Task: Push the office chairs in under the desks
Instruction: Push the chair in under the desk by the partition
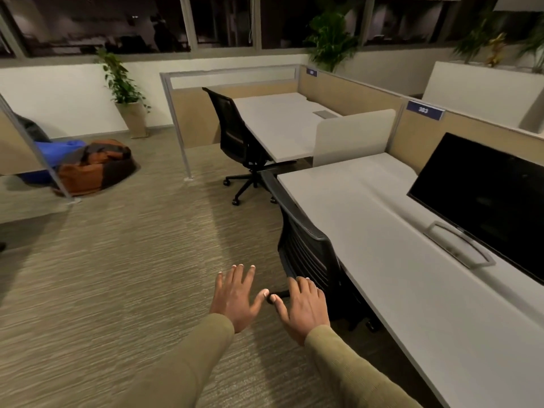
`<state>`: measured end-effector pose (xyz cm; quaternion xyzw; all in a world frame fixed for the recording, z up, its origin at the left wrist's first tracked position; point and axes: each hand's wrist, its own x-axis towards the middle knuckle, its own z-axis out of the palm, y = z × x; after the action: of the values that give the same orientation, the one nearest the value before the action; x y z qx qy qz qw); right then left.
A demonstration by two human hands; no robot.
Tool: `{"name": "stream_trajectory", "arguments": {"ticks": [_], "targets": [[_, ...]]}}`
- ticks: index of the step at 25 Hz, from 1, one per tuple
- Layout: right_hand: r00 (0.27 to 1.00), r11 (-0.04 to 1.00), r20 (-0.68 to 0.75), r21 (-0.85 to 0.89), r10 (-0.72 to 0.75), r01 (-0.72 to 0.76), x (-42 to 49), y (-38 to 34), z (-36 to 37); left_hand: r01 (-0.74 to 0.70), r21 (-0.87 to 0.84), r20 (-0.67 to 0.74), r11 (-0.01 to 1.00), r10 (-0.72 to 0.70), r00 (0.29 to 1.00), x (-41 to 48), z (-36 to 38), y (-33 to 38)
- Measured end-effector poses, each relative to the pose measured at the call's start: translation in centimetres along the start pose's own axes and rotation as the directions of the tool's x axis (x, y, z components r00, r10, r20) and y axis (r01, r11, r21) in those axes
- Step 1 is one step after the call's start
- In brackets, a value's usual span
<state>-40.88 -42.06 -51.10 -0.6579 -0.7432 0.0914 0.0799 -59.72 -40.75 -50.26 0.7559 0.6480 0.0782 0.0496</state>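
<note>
Your fingers (241,275) are spread apart on both hands, gripping nothing. Your left hand (235,298) hovers over carpet; your right hand (304,309) is beside the near chair (306,245), tucked against the table (412,275). The far chair (235,134) stands at its own table (279,128).

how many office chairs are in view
2. The near chair is tucked against the near desk that holds the monitor, just ahead of the hands. The far chair stands at the far desk by the window. Partitions may hide others.

The near chair's seat (338,293) hides beneath the desk (397,260).
</note>
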Motion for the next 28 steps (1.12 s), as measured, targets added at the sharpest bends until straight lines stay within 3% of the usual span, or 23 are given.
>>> {"name": "stream_trajectory", "arguments": {"ticks": [8,19,28], "targets": [[0.997,0.996,0.015,-0.042,-0.079,0.080,10.9,-6.3,1.5,0.076,-0.005,-0.003,0.997,-0.076,0.997,7.0,1.4,-8.5],[0.996,0.995,0.003,-0.042,-0.085,0.085,31.7,-20.2,3.8,0.095,-0.023,0.006,0.995,-0.095,0.995,23.6,-2.2,-27.8],[0.990,0.989,0.009,-0.056,-0.138,0.138,46.7,-27.7,5.2,0.129,-0.021,-0.019,0.991,-0.129,0.991,34.2,-3.2,-38.2]]}}
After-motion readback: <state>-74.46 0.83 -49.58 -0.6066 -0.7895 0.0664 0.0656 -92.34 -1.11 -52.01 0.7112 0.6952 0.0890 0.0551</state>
